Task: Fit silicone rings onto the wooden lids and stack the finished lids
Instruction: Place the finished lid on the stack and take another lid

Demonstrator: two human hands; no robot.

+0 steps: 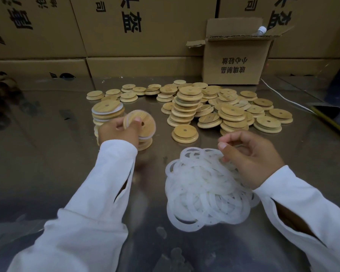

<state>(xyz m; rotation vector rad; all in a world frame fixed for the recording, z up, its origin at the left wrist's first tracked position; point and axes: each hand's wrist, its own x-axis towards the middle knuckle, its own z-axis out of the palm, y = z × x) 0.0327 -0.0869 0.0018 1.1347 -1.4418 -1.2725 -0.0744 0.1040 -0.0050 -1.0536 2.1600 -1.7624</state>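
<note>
Left hand (119,132) grips one wooden lid (140,122) on edge, thumb across its face near the centre hole, fingers curled behind. The disc is tilted, its flat face turned up and toward the camera; a white ring shows at its rim, blurred.

Directly behind and left of that hand stands a stack of ringed lids (107,112), lying flat with faces up; a second short stack (144,143) sits under the held lid.

Right hand (249,154) hovers over the pile of silicone rings (206,189), thumb and forefinger closed in a pinch at the pile's top edge; whether a ring is actually caught, cannot tell.

Bare lids (224,108) lie flat, heaped mid-table; one lid (185,133) sits apart, nearer the hands. An open cardboard box (234,61) stands behind on the steel table (47,154).
</note>
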